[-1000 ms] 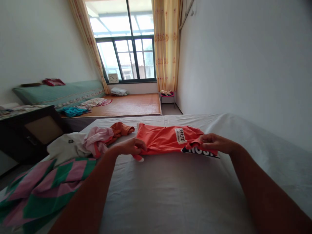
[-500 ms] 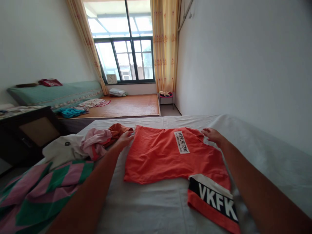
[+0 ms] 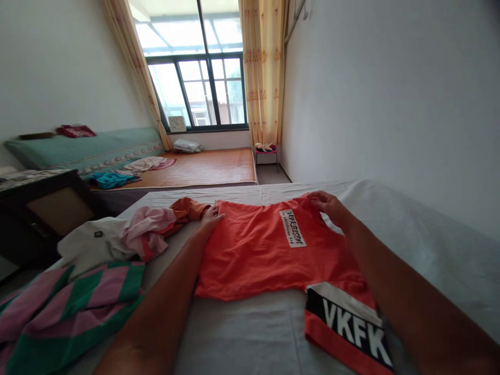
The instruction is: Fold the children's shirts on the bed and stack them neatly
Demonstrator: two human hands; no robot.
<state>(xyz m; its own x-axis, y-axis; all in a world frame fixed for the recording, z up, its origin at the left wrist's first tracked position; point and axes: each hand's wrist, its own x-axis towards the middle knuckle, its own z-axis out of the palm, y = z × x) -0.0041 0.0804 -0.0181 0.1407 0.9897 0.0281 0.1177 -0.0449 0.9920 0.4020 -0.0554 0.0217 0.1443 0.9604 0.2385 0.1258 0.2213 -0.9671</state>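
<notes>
An orange-red T-shirt [image 3: 250,250] lies spread sideways on the white sheet, its hem to the left and its collar to the right. A white patch with black lettering is on its chest. One sleeve, banded white and black with "VKFK" on it, points toward me. At the far hem corner, my left hand [image 3: 211,220] grips the fabric between thumb and fingers. My right hand [image 3: 327,204] pinches the far shoulder edge near the collar, and the cloth there is slightly lifted. The far sleeve cannot be seen.
To the left lie a green-and-pink striped garment [image 3: 82,307], a white garment [image 3: 91,245], a pink one [image 3: 150,226] and a brown-orange one [image 3: 189,209]. A dark cabinet [image 3: 39,208] stands beyond them. Behind is a second bed [image 3: 211,166]; a white wall [image 3: 390,104] is at right.
My right hand has moved left from beside the collar onto the shirt's far shoulder edge and pinched it. My left hand has shifted right onto the hem corner.
</notes>
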